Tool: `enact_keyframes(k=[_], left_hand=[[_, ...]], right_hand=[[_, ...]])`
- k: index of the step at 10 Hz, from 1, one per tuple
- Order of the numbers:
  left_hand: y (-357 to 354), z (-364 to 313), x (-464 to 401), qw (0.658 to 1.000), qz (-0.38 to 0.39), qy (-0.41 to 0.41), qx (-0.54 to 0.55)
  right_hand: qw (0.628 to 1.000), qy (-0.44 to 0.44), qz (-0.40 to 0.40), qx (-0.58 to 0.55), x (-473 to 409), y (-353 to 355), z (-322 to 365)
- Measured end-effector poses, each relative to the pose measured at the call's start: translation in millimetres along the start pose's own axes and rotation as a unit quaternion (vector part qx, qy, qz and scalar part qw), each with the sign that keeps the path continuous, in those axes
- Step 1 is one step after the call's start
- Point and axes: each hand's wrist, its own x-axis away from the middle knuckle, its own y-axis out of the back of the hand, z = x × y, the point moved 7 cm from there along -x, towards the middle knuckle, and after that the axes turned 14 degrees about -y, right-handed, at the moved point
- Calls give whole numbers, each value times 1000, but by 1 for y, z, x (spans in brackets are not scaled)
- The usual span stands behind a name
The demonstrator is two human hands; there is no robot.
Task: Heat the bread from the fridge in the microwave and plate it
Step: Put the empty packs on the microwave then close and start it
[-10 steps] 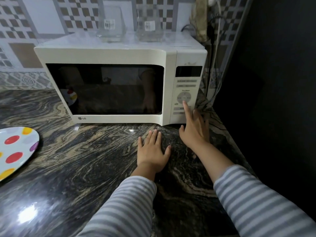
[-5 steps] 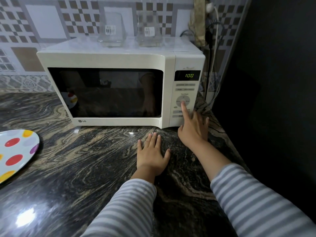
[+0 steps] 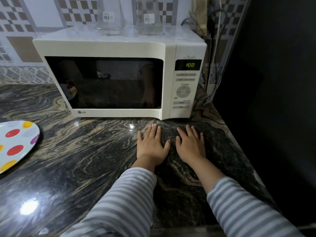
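Note:
A white microwave [image 3: 109,48] stands at the back of the dark marble counter [image 3: 82,159] with its door closed. Its green display [image 3: 190,65] reads 1:00. The dark window only mirrors the room, so no bread shows. A white plate with coloured dots [image 3: 15,144] lies at the left edge, nothing on it. My left hand [image 3: 152,145] and my right hand [image 3: 190,144] rest flat on the counter side by side, just in front of the microwave's control panel [image 3: 183,93]. Both hold nothing.
Two clear glass containers [image 3: 109,16] stand on top of the microwave. Cables [image 3: 211,48] hang down the tiled wall to its right. A dark surface [image 3: 273,100] borders the counter on the right.
My right hand left the microwave's dial and came down flat on the counter beside my left hand. The display, dark one second ago, now reads 1:00.

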Motion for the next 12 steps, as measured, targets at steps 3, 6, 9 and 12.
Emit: enact_keyframes(k=[3,6,9,12], left_hand=[[0,0,1,1000,-3,-5,0],[-1,1,1,1000,-4,-8,6],[-2,2,0,1000,-4,-10,6],[-2,2,0,1000,-2,-11,6]], right_hand=[[1000,3,-6,6,1,-1,-2],[1000,0,-4,7,1,-2,-3],[1000,-1,-4,12,1,-3,-4],[1000,-3,-2,15,1,-3,-2]])
